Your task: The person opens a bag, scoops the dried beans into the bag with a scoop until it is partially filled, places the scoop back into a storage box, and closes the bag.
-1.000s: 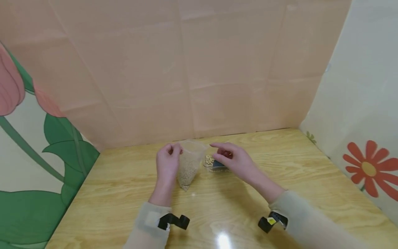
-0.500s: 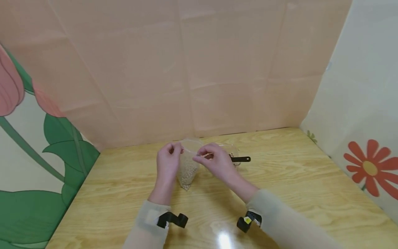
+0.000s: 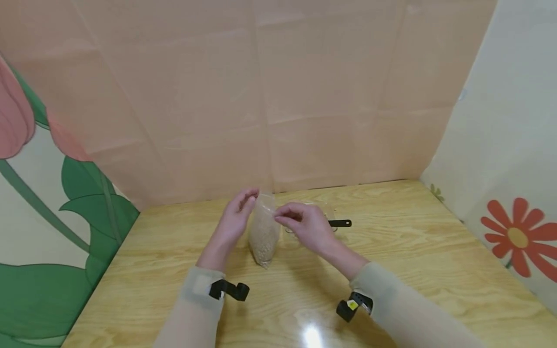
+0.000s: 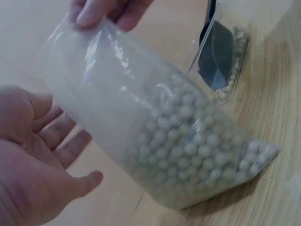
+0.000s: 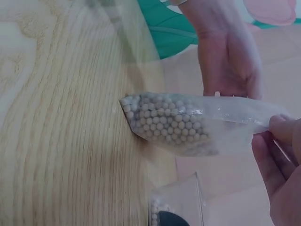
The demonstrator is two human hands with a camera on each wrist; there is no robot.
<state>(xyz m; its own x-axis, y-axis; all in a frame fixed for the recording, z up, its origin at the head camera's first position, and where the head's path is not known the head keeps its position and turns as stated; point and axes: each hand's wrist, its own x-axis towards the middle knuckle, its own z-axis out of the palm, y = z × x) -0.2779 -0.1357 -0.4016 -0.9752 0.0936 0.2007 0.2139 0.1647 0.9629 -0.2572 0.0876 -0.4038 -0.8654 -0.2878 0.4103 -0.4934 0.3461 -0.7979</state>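
Note:
A clear plastic bag (image 3: 264, 237) of small pale round beads stands with its lower corner on the table, its upper part upright and slack. My right hand (image 3: 308, 224) pinches the bag's top edge between thumb and fingers, plain in the right wrist view. Beside the bag's other side is my left hand (image 3: 235, 217). Its fingers are loosely spread and hold nothing; in the left wrist view the fingertips (image 4: 80, 143) come close to the bag's side. The beads (image 4: 188, 146) fill the bag's lower part.
Behind my right hand stands a clear plastic box (image 5: 200, 195) with more pale beads. A black scoop (image 4: 217, 59) lies in it, its handle (image 3: 341, 223) jutting out to the right. The wooden table (image 3: 174, 256) meets a pink-covered wall (image 3: 209, 121) at the back.
My right hand has come left to the bag's top and taken hold of it. The left hand has let go of its edge and opened, and the bag's mouth has narrowed.

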